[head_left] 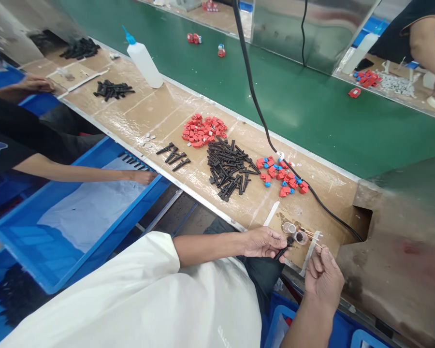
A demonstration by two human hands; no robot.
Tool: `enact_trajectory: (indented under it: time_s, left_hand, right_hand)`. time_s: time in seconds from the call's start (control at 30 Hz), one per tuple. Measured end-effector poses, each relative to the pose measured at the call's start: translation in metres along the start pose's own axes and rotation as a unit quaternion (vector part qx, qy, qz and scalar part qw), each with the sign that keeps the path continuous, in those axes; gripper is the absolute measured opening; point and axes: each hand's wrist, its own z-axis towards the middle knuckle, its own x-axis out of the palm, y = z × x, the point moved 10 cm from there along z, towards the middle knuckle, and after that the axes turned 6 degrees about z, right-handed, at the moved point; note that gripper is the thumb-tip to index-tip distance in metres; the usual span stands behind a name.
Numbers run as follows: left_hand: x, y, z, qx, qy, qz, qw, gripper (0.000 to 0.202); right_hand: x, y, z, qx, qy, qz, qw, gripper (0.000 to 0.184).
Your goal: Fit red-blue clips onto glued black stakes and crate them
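Note:
My left hand [263, 242] is closed around a small black plastic part [283, 250], its thicker end pointing up toward the cups. Between the fingertips of my right hand [323, 276] is a thin wooden stick [316, 244], slanting toward a small round cup with dark contents [300, 237]. A second, clear shallow cup [288, 227] sits beside it, and several similar sticks [308, 232] lie just behind. The cups stand on a stained board [280, 218] edged with pale tape.
Along the bench lie a heap of black parts [226, 164], red pieces [203, 130] and red-and-blue pieces [281, 174]. A black cable [252, 87] crosses it. A white squeeze bottle [145, 63] stands by the green belt [293, 101]. A co-worker's hand [145, 177] reaches over a blue crate [54, 280].

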Motion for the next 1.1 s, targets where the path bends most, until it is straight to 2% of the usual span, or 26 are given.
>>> enact_trajectory:
  time_s: [0.17, 0.43, 0.6, 0.7, 0.8, 0.97, 1.03, 1.1]
  left_hand:
    - [0.003, 0.001, 0.003, -0.003, 0.003, -0.007, 1.000, 0.029]
    - [0.011, -0.003, 0.001, 0.007, 0.018, 0.000, 1.000, 0.033]
    - [0.011, -0.003, -0.001, 0.006, 0.021, 0.006, 1.000, 0.036]
    - [0.011, -0.004, -0.003, 0.005, 0.012, 0.015, 1.000, 0.033]
    - [0.009, -0.005, -0.004, 0.007, 0.007, 0.034, 0.999, 0.036]
    - [0.005, -0.004, -0.003, 0.042, 0.001, 0.080, 0.996, 0.055]
    - [0.004, -0.004, -0.003, 0.061, -0.007, 0.105, 0.993, 0.061]
    - [0.003, -0.006, -0.004, 0.079, -0.020, 0.124, 0.989, 0.063]
  right_hand:
    - [0.008, 0.012, -0.011, -0.011, 0.020, 0.007, 1.000, 0.039]
    - [0.020, 0.046, -0.052, -0.128, -0.059, -0.069, 0.988, 0.033]
    - [0.023, 0.047, -0.059, -0.137, -0.064, -0.125, 0.980, 0.034]
    - [0.024, 0.047, -0.060, -0.145, -0.056, -0.196, 0.968, 0.036]
    - [0.027, 0.053, -0.064, -0.188, -0.055, -0.275, 0.941, 0.037]
    - [0.045, 0.067, -0.074, -0.291, -0.015, -0.379, 0.878, 0.031]
    - [0.059, 0.074, -0.082, -0.353, 0.011, -0.422, 0.835, 0.025]
    - [0.077, 0.079, -0.093, -0.426, 0.047, -0.463, 0.776, 0.018]
